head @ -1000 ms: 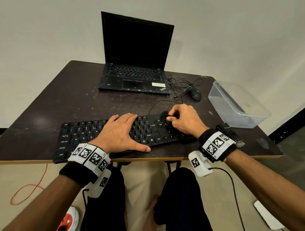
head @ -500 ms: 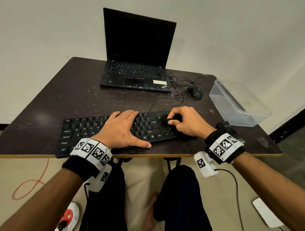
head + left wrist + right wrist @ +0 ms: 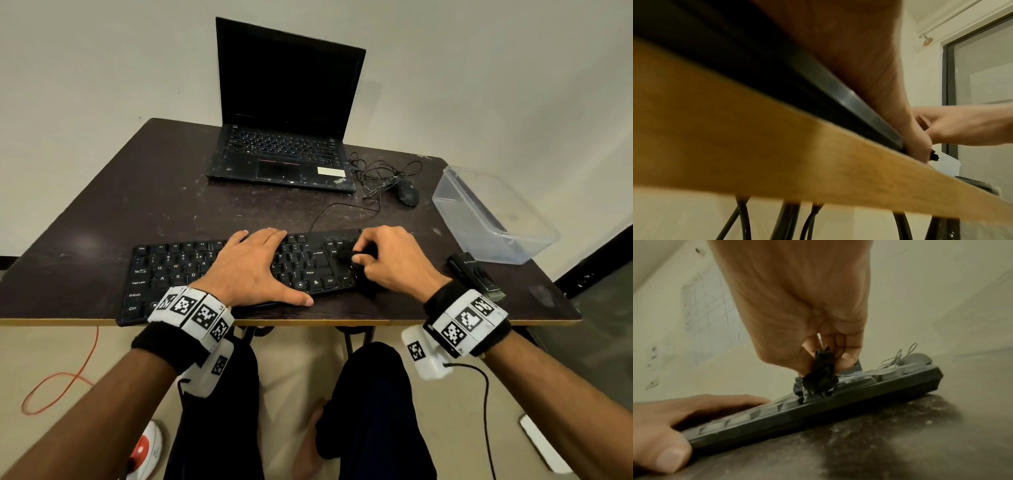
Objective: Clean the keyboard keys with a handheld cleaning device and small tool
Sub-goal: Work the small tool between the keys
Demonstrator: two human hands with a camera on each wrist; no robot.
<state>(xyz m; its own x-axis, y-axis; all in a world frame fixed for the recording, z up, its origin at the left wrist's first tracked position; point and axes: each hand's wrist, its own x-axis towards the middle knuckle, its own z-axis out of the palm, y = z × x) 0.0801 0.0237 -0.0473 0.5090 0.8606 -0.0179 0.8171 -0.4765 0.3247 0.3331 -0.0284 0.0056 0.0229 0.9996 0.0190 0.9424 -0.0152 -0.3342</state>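
Broadly, the dark worktop (image 3: 102,219) carries an open black laptop (image 3: 284,150) at its far side, a clear plastic box (image 3: 493,219) at its right and, along its near edge, the black keyboard (image 3: 178,270). On the keyboard's middle the left hand (image 3: 246,270) lies flat, fingers straight and thumb against the front edge, its grip released. Over the right-hand keys the right hand (image 3: 394,263) has its grip pinched on a small black brush (image 3: 821,378), whose bristles touch the keys, while a black handheld device (image 3: 476,274) lies on the worktop just right of that wrist.
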